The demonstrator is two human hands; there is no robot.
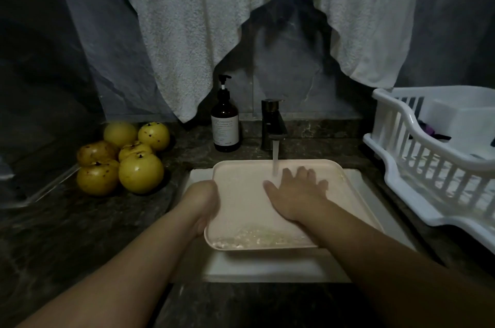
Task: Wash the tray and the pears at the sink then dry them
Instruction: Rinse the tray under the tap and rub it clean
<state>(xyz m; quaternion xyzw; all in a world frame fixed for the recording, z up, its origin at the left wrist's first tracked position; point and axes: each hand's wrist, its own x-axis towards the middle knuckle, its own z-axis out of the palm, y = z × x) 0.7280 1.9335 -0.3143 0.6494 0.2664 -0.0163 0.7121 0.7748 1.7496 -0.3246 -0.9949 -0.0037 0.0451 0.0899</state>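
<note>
Here, tray [241,193] over sink [267,268], holding soapy water

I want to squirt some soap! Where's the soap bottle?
In the head view, the brown soap bottle stands on the counter behind the sink, just left of the running tap and right of the pears.

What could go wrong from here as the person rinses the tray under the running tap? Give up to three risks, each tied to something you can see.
1. The tray is held only by the left hand at its edge; wet, it could slip into the sink.
2. Water striking the flat tray beside the right hand may splash onto the counter.
3. The piled pears sit loose and could roll if bumped.
</note>
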